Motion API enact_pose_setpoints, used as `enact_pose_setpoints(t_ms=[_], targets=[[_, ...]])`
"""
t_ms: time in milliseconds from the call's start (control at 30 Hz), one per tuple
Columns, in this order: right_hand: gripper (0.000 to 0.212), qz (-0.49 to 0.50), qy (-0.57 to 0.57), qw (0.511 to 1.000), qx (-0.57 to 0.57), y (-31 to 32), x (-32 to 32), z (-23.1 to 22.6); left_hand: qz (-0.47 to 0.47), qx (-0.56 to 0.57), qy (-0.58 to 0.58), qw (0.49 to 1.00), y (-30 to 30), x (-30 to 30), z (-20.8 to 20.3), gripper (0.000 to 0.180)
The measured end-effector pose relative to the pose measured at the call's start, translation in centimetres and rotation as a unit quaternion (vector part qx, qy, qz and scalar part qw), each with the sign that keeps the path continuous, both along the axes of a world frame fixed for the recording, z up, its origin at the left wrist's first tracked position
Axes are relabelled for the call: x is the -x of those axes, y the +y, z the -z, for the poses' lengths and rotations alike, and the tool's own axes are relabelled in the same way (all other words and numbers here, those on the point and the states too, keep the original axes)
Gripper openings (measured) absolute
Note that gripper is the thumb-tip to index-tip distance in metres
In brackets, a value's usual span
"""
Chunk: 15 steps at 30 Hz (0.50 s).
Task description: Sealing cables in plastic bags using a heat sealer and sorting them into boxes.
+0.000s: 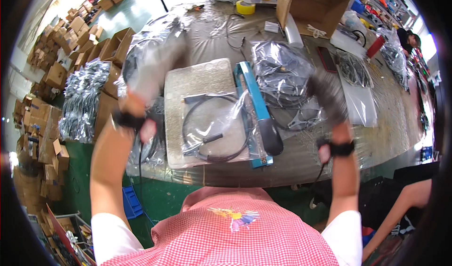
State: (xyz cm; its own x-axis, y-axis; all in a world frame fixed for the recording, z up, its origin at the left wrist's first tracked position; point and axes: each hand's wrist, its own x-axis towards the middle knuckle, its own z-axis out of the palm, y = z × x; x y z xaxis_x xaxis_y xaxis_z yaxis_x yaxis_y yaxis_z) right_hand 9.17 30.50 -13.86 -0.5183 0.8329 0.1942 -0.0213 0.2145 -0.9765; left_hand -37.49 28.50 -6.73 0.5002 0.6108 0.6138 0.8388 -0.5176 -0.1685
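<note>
Though blurry, right hand (pixel 328 97) perhaps at bagged cables (pixel 281 68), beside blue sealer (pixel 254 94).

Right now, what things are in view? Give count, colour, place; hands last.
Table: one, brown, centre
Bar tool: one, blue, table's middle
Slab: one, pale, left of tool
Bagged cable: one, black, on slab
Cable pile: one, black, right of tool
Plastic bags: several, clear, table's left
Tape rolls: two, yellow, far edge
Phone: one, dark, table's right
Wooden box: one, brown, far edge
Cardboard boxes: many, brown, left
Apron: one, red-white, foreground
Co-workers: two, dark-clothed, right
Left hand: one, blurred grey, near bags
Right hand: one, blurred dark, near pile
</note>
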Motion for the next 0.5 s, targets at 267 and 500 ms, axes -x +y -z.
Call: enact_pose_setpoints(t_ms=[267,500], targets=[[0.061,0.162,-0.068,0.966,0.190,-12.1,5.5,2.9,-0.182,0.331,-0.081,0.922,-9.3,-3.7,12.4,0.046],[0.071,0.158,-0.487,0.859,0.020,-9.7,15.6,3.3,-0.171,0.397,-0.082,0.898,-1.1,-3.7,16.4,0.046]])
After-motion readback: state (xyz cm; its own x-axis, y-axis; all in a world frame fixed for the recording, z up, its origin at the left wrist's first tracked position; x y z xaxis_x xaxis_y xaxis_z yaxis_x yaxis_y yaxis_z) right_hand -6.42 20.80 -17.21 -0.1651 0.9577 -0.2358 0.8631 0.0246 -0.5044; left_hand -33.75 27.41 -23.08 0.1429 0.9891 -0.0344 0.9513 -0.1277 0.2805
